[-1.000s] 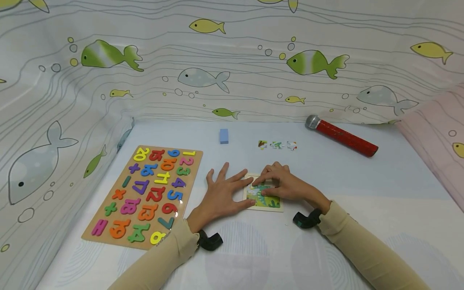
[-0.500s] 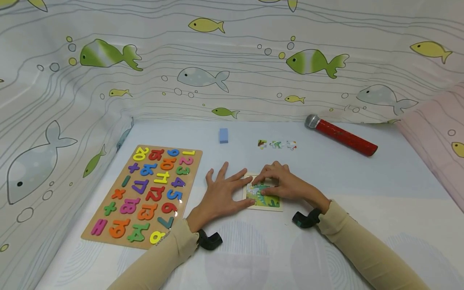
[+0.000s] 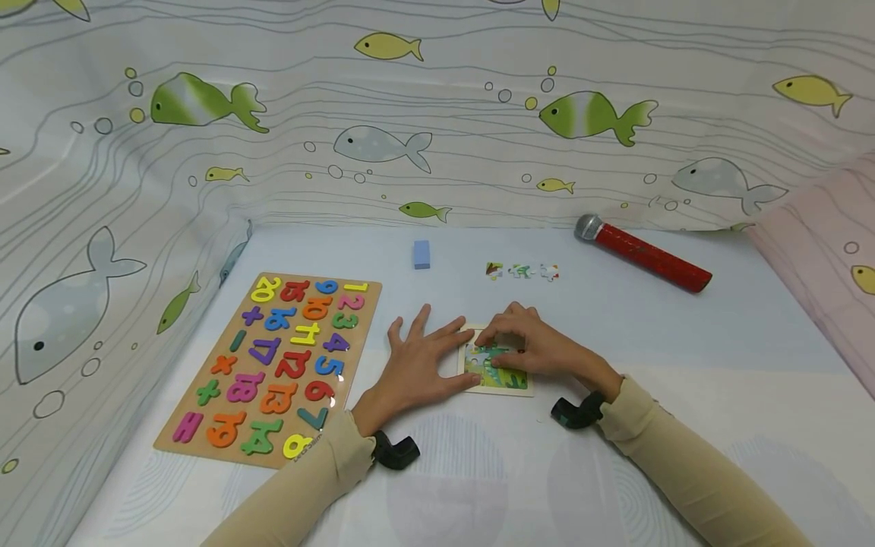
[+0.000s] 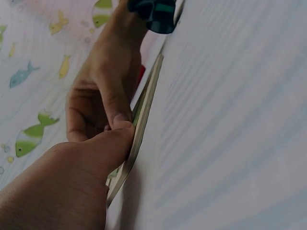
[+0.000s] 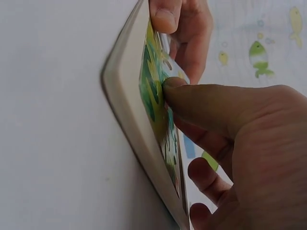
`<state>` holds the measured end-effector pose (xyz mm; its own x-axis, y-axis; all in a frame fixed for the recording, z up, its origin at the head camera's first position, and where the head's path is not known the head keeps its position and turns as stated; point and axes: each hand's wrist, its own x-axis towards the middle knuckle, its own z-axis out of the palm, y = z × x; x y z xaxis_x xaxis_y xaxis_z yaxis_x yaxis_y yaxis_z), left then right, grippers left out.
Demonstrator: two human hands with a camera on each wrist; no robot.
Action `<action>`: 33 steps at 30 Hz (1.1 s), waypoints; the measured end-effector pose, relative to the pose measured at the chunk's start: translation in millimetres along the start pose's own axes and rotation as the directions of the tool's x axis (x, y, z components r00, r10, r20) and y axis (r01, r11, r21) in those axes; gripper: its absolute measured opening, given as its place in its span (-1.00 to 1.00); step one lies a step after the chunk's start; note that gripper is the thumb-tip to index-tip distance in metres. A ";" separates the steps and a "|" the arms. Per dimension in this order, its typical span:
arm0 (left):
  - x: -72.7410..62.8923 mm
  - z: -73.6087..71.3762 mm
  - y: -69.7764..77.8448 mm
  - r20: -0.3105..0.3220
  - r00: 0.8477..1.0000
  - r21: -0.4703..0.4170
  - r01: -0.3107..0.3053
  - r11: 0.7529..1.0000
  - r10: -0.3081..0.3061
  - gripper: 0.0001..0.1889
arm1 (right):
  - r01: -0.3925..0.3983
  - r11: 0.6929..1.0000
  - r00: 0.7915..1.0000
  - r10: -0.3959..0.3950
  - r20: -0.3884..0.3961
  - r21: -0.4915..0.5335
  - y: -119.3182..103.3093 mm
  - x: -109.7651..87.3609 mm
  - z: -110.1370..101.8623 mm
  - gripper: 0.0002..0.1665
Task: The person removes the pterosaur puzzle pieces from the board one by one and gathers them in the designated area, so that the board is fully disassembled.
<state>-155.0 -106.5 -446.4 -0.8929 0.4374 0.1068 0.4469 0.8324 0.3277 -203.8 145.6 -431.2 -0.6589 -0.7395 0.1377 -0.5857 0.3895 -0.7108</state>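
A small square jigsaw puzzle (image 3: 509,382) with a green dinosaur picture and a pale wooden frame lies flat on the table. My left hand (image 3: 424,370) spreads its fingers at its left side, thumb and fingertips resting on the frame's edge. Over the upper part of the picture, my right hand (image 3: 540,346) is bent, with thumb and forefinger pinching at a puzzle piece (image 3: 485,354) in the frame. In the right wrist view, the right thumb (image 5: 201,98) presses on the picture surface; the right forefinger's tip is hidden there.
Three loose puzzle pieces (image 3: 522,271) lie in a row behind the puzzle. A blue block (image 3: 421,254) stands at the back, and a red microphone (image 3: 649,257) lies at the back right. Left of my left hand is a wooden number board (image 3: 273,372) with colourful numerals.
My right hand has shifted very slightly, its thumb and fingers still at the upper part of the puzzle. My left hand stays in place.
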 end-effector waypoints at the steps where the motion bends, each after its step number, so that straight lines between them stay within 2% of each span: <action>1: -0.1 -0.1 -0.2 0.002 1.000 0.003 -0.001 1.000 0.001 -0.22 | 0.006 1.000 1.000 -0.006 -0.004 0.007 0.0 0.1 0.3 -0.65; 8: -1.0 -1.0 -0.7 0.000 1.000 0.004 -0.013 1.000 0.013 -0.22 | 0.052 0.998 0.997 -0.053 -0.047 -0.035 1.3 2.1 7.1 -0.61; 13: -0.8 -0.9 -0.5 -0.005 1.000 0.005 -0.017 1.000 0.017 -0.23 | 0.047 0.996 0.997 -0.053 -0.064 -0.081 0.8 3.6 11.1 -0.59; 33: -1.3 1.1 -1.2 -0.013 1.000 -0.001 -0.019 1.000 0.019 -0.24 | 0.033 0.998 0.993 -0.039 -0.109 -0.057 2.3 2.7 14.9 -0.55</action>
<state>-154.4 -107.6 -447.9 -0.8847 0.4491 0.1250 0.4641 0.8235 0.3263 -199.9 136.2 -442.7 -0.6827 -0.6901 0.2399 -0.6334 0.3954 -0.6652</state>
